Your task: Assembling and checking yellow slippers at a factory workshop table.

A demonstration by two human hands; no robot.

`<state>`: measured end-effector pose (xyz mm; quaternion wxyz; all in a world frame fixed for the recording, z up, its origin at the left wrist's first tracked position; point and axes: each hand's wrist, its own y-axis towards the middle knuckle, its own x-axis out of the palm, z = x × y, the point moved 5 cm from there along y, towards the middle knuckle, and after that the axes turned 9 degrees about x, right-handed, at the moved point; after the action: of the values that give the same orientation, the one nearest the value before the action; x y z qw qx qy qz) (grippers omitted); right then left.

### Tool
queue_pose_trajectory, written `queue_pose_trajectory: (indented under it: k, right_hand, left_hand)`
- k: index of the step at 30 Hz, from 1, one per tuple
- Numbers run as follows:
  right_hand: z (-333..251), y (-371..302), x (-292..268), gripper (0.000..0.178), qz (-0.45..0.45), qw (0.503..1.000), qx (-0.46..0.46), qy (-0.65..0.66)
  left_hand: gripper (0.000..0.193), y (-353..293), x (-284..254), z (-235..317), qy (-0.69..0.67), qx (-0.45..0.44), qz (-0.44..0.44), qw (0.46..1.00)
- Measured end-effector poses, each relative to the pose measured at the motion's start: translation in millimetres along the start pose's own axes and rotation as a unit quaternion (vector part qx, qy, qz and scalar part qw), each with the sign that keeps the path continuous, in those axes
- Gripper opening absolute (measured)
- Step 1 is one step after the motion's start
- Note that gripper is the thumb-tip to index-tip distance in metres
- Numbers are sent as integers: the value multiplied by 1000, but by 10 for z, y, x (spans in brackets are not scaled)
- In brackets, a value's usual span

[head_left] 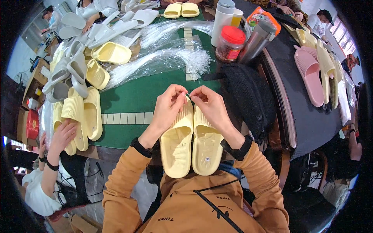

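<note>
Two pale yellow slippers lie side by side in front of my body, the left slipper [175, 155] against the right slipper [206, 151], toes pointing away from me. Over their toe ends, my left hand [169, 105] and my right hand [211, 106] come together with pinched fingers. Between the fingertips is something thin and small that I cannot make out. Beyond my hands, bundles of clear plastic ties [182, 62] lie partly in clear bags on the green table mat [136, 93].
Grey slippers [112, 33] and more yellow slippers [77, 112] crowd the left, where a co-worker's hand [64, 134] touches one. A red-lidded jar [230, 43], a steel flask [257, 40] and a black knitted bag [248, 93] stand at the right. Pink slippers [309, 73] lie on another table.
</note>
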<state>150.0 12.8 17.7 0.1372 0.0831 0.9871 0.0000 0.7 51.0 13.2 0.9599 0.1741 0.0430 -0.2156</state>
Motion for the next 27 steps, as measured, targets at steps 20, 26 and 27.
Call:
queue_pose_trajectory:
  k: [20, 26, 27]
  right_hand:
    - [-48, -29, 13, 8, 15, 995, -76, -55]
    - [-7, -6, 22, 8, 11, 996, -56, -62]
    - [-8, -14, 25, 8, 10, 997, -55, -62]
  left_hand:
    - [5, 22, 10, -51, -22, 6, -19, 1000]
    - [5, 22, 15, 21, 51, 28, -13, 998]
    - [5, 13, 13, 16, 51, 26, -13, 998]
